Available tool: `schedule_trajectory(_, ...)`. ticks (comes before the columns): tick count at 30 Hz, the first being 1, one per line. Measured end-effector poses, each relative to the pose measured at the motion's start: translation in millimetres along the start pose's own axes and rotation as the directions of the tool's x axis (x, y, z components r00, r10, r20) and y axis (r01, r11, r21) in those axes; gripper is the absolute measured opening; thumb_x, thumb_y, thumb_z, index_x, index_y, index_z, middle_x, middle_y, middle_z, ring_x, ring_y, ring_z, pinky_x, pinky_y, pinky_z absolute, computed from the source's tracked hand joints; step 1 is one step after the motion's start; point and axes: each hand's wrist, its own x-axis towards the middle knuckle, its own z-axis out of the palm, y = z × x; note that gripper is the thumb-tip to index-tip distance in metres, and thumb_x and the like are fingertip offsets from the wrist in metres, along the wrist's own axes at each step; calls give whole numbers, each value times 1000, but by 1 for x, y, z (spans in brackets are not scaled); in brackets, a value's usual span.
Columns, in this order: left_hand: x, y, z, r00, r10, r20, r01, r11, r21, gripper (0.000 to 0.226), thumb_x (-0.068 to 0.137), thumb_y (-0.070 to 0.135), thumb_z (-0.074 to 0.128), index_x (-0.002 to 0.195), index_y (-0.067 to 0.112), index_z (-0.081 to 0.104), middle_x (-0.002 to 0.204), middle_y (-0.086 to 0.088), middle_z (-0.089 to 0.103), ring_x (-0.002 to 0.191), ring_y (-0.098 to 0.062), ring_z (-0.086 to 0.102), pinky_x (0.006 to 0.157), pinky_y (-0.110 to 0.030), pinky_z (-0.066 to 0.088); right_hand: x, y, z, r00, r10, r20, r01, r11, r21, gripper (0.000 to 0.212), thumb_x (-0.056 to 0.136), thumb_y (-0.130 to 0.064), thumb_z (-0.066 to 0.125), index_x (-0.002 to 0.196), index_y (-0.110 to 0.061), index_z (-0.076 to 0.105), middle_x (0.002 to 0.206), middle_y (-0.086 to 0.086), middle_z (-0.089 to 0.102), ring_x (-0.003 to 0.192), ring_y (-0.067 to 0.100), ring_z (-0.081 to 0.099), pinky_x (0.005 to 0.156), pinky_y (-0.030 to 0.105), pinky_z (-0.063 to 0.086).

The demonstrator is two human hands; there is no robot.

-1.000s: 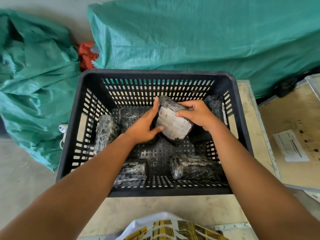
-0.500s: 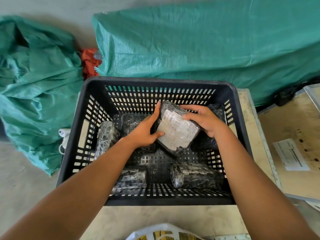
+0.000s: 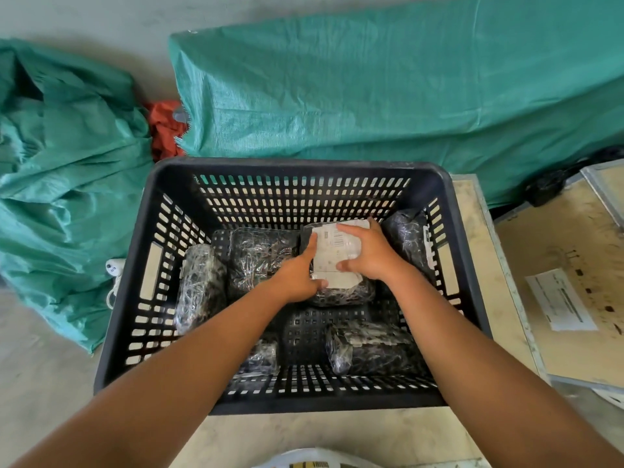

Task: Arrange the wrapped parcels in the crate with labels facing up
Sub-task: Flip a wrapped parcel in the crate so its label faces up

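Lowered flat now, the labelled parcel [image 3: 337, 261] sits in the crate [image 3: 125, 298], both hands [image 3: 368, 255] gripping it

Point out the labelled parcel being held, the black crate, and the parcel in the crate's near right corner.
labelled parcel [image 3: 334, 256]: head view, on its white label.
black crate [image 3: 297, 166]: head view, on the far rim.
near-right parcel [image 3: 374, 349]: head view, on its wrapped top.

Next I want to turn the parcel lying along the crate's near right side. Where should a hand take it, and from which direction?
Grip the near-right parcel across its middle, coming straight down from above. It lies on its side as a long roll, with its length running left to right along the crate's front wall, so fingers can close over its narrow width from front and back. The glossy wrap may be slippery, so a firm hold is probably wise.
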Motion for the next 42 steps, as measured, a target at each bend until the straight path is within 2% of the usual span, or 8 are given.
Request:
schedule_trajectory(8, 3, 11, 8, 985, -122, -126, 135, 985, 104, 91, 92, 18, 71, 160, 6, 12, 145, -24, 43, 129, -36, 49, 103, -38, 45, 4, -3, 13, 999, 40, -10, -41, 979, -202, 101, 79, -29, 88, 161, -29, 30, 169, 19, -16, 156, 37, 5, 125, 41, 12)
schedule_trajectory(16, -4, 5, 16, 975, -68, -213, 133, 942, 308, 72, 98, 18, 60, 159, 17, 21, 150, -21, 24, 109, -39, 60, 90, -47, 55, -3, -9, 31, 1000, 11, 7, -7, 932, -361, 78, 99, -20, 66, 162, -10, 21, 168, 29, -3, 155, 46, -1, 123, 51, 21)
schedule_trajectory(20, -6, 8, 23, 979, -69, -190, 134, 925, 356, 81, 94, 2, 59, 161, 15, 14, 154, -26, 14, 120, -42, 54, 96, -48, 52, -20, -30, 5, 993, -47, -104, 24, 977, -211, 72, 92, -20, 76, 155, -10, 41, 166, 21, 25, 152, 36, 27, 123, 40, 23)
schedule_trajectory(23, -7, 12, 19, 985, -33, -169, 106, 889, 445, 73, 89, -8, 56, 154, 7, 28, 158, -29, 21, 118, -47, 57, 91, -50, 55, -48, -45, -33, 928, -205, -311, 154, 971, -181, 50, 90, -24, 78, 137, -14, 64, 140, 8, 63, 120, 22, 65, 106, 37, 50)
schedule_trajectory(26, -6, 15, 8, 968, 120, -220, 36, 802, 596, 65, 90, 0, 61, 150, 8, 38, 163, -24, 21, 125, -44, 54, 88, -50, 57, -83, -45, -62, 859, -215, -464, 132, 970, -206, 45, 88, -27, 79, 130, -17, 69, 125, 5, 70, 103, 19, 71, 92, 35, 57)
schedule_trajectory(33, -4, -15, 21, 985, 168, -26, -141, 893, 427, 81, 101, 24, 56, 162, 30, 4, 168, -6, -16, 155, -25, -11, 125, -47, 7, -122, -28, -31, 920, 100, -380, -248, 898, -364, 88, 92, -39, 73, 160, -9, 25, 157, 24, 37, 148, 38, 28, 119, 41, 28)
schedule_trajectory(37, 3, -24, 20, 983, 183, -33, -158, 914, 374, 80, 100, 24, 60, 162, 31, 11, 168, -4, -15, 155, -24, -11, 124, -46, 19, -120, -25, -27, 905, 189, -381, -331, 876, -352, 99, 91, -48, 70, 164, -17, 12, 146, 25, 47, 135, 39, 43, 110, 42, 38)
schedule_trajectory(42, 9, -22, 22, 986, 169, -15, -151, 915, 373, 87, 98, 22, 63, 161, 38, 5, 168, -3, -14, 154, -23, -13, 117, -45, 32, -112, -13, -32, 960, 80, -270, -193, 884, -426, 95, 92, -62, 59, 164, -34, 4, 114, 23, 65, 110, 38, 59, 88, 41, 49)
